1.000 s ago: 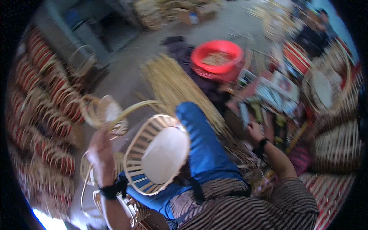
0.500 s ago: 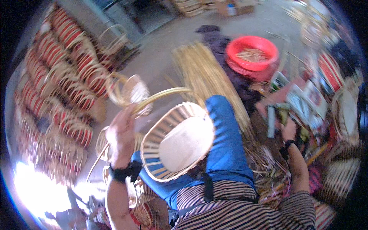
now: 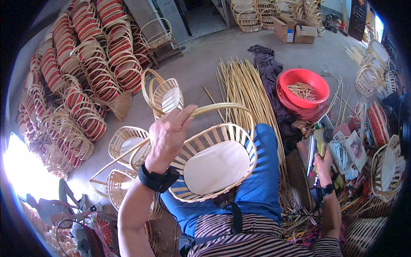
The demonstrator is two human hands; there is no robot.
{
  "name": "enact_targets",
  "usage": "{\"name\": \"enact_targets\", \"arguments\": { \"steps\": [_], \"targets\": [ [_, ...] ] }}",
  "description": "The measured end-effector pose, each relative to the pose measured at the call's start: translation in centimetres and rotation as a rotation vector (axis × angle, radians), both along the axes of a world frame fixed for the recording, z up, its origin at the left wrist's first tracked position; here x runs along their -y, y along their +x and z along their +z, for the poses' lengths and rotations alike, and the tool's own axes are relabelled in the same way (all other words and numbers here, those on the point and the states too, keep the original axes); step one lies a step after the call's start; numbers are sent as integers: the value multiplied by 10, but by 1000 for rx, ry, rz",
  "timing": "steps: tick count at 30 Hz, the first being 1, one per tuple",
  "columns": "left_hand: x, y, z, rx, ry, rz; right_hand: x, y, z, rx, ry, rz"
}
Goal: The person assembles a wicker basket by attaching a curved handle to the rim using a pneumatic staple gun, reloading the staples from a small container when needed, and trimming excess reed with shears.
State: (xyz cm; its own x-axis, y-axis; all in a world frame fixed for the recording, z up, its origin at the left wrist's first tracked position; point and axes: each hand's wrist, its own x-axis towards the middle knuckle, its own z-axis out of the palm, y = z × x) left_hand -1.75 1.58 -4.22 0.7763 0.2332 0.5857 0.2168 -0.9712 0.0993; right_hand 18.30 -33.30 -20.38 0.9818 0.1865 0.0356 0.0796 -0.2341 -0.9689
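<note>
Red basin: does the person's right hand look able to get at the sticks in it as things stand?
Probably not freely: the right hand grips a yellow tool, though the sticks lie uncovered in the open red basin.

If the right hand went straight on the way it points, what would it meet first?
Beyond the yellow-green tool the right hand holds, probably the clutter short of the red basin; depth is unclear, so it might pass above.

Stacked baskets and long canes show a basket-making workshop.
</note>
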Motion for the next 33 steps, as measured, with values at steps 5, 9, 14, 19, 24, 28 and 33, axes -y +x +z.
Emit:
{"name": "enact_targets", "arguments": {
  "steps": [5, 9, 14, 19, 24, 28, 33],
  "targets": [
    [0, 12, 0, 6, 52, -27, -27, -42, 104, -58, -83, 384],
    [7, 18, -1, -55, -59, 14, -70, -75, 135, -108, 22, 630],
    [11, 24, 0, -20, 33, -28, -121, -112, 122, 24, 329, 622],
    [14, 20, 2, -47, 43, -16, -150, -120, 104, 79, 403, 605],
    [13, 20, 3, -36, 22, -28, -154, -118, 108, -5, 316, 599],
    [15, 24, 3, -36, 28, -34, -153, -117, 109, -54, 307, 572],
    [16, 24, 4, -41, 8, -15, -153, -118, 113, -40, 258, 558]
  ]
}}
